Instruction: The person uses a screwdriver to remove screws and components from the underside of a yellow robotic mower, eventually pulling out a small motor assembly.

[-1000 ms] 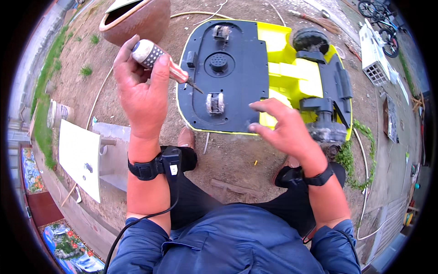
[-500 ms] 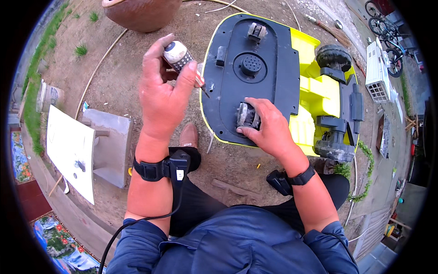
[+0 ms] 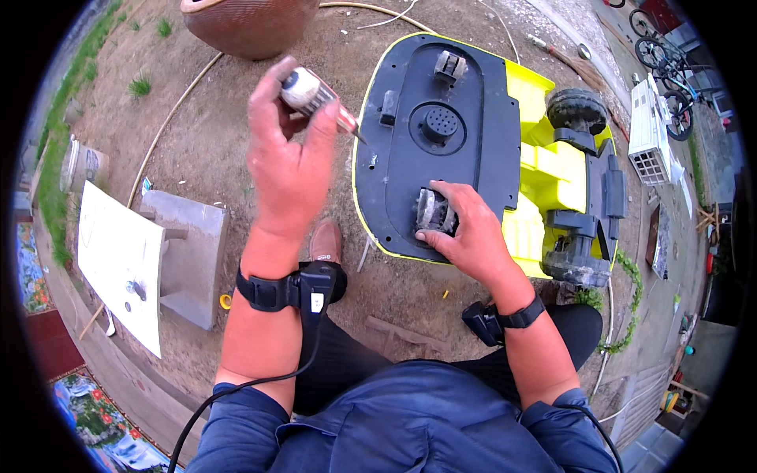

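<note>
My left hand (image 3: pixel 292 165) was closed around the screwdriver (image 3: pixel 322 101), fingers curled over the handle and thumb pressed along its side, while my right hand (image 3: pixel 477 232) had thumb and forefinger bent around the near caster wheel (image 3: pixel 428 211), seemingly pinching it from both sides. That caster stood on the dark panel (image 3: pixel 493 138) of the upturned yellow toy vehicle (image 3: pixel 556 167), toward the edge closest to me, with the far caster (image 3: pixel 450 66) beyond it and the round vented knob (image 3: pixel 440 123) between the two.

What mattered most was how the screwdriver lay to that wheel: the caster was to the right of its tip and closer to my body. The tool's long axis slanted from the pale butt end, up and to the left, down toward the panel's left end. I couldn't tell whether the tip touched the surface or hung above it. My right hand was plainly the nearer one to the caster.

My left forearm (image 3: pixel 262 339) reached almost straight ahead, outside the vehicle, with the back of the hand showing; my right forearm (image 3: pixel 540 355) angled inward, its hand low over the panel.
</note>
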Action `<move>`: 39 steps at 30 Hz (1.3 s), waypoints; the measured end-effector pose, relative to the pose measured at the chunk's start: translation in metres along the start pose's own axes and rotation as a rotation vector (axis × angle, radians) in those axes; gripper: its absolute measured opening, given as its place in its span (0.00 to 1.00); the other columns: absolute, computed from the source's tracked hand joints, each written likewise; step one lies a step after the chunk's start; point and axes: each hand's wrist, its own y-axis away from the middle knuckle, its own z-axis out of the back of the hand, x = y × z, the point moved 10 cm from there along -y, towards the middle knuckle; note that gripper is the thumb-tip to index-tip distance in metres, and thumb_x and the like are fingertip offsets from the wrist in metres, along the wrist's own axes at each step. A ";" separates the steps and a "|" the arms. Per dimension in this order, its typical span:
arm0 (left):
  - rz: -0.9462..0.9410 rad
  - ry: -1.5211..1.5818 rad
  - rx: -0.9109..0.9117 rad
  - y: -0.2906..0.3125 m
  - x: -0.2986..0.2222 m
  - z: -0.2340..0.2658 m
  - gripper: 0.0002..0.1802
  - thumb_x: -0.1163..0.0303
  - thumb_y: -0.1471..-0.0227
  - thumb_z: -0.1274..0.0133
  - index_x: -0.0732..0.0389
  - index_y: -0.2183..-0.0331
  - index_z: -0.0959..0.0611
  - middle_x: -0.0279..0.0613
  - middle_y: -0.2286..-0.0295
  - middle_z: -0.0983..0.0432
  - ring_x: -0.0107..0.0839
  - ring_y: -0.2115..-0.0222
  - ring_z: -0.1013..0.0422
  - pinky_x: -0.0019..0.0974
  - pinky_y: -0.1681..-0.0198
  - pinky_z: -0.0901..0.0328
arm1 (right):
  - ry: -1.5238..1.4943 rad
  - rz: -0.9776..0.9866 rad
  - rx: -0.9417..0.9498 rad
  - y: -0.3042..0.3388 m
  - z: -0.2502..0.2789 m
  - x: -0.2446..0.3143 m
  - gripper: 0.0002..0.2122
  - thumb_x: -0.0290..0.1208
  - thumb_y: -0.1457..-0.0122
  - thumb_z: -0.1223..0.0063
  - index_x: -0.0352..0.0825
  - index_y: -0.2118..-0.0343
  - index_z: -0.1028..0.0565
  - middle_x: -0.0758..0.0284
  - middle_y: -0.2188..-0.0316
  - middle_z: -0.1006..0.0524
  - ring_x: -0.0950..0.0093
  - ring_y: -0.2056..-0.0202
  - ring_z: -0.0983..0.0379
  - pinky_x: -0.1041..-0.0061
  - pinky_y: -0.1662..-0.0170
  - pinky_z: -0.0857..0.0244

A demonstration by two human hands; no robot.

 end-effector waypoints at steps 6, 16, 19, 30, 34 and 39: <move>-0.034 0.034 0.002 -0.064 0.019 -0.030 0.27 0.77 0.34 0.46 0.65 0.37 0.35 0.43 0.59 0.22 0.28 0.59 0.24 0.34 0.52 0.28 | -0.050 -0.008 0.030 0.003 -0.001 -0.006 0.38 0.31 0.55 0.25 0.35 0.38 0.29 0.53 0.45 0.25 0.51 0.44 0.27 0.59 0.40 0.32; -0.155 -0.206 0.092 -0.097 0.060 -0.089 0.25 0.80 0.36 0.47 0.64 0.39 0.33 0.41 0.66 0.22 0.27 0.67 0.21 0.31 0.58 0.26 | 0.007 0.101 0.226 0.025 0.010 -0.008 0.41 0.30 0.54 0.26 0.36 0.34 0.34 0.55 0.36 0.30 0.53 0.37 0.33 0.54 0.32 0.41; 0.007 0.002 0.113 -0.099 0.082 -0.089 0.28 0.75 0.35 0.43 0.61 0.37 0.33 0.42 0.52 0.24 0.27 0.52 0.26 0.33 0.46 0.31 | -0.016 0.093 0.233 0.024 0.009 -0.011 0.41 0.30 0.53 0.26 0.38 0.34 0.33 0.57 0.36 0.30 0.54 0.37 0.33 0.53 0.32 0.41; -0.067 -0.114 0.153 -0.105 0.082 -0.091 0.29 0.75 0.35 0.44 0.62 0.37 0.33 0.42 0.53 0.25 0.26 0.54 0.27 0.33 0.48 0.30 | -0.044 0.108 0.230 0.022 0.008 -0.018 0.41 0.29 0.53 0.27 0.42 0.33 0.34 0.60 0.38 0.29 0.56 0.37 0.32 0.53 0.32 0.41; -0.079 -0.108 0.153 -0.109 0.087 -0.089 0.28 0.76 0.35 0.44 0.61 0.37 0.33 0.42 0.53 0.25 0.27 0.53 0.27 0.33 0.47 0.31 | -0.051 0.113 0.216 0.021 0.009 -0.019 0.41 0.29 0.53 0.27 0.43 0.33 0.34 0.60 0.38 0.28 0.56 0.38 0.31 0.53 0.33 0.40; -0.100 -0.134 0.218 -0.109 0.085 -0.094 0.28 0.76 0.34 0.45 0.62 0.36 0.34 0.44 0.50 0.24 0.28 0.51 0.27 0.34 0.45 0.32 | -0.059 0.115 0.215 0.021 0.009 -0.019 0.41 0.29 0.54 0.27 0.43 0.33 0.34 0.61 0.39 0.28 0.56 0.38 0.31 0.52 0.33 0.40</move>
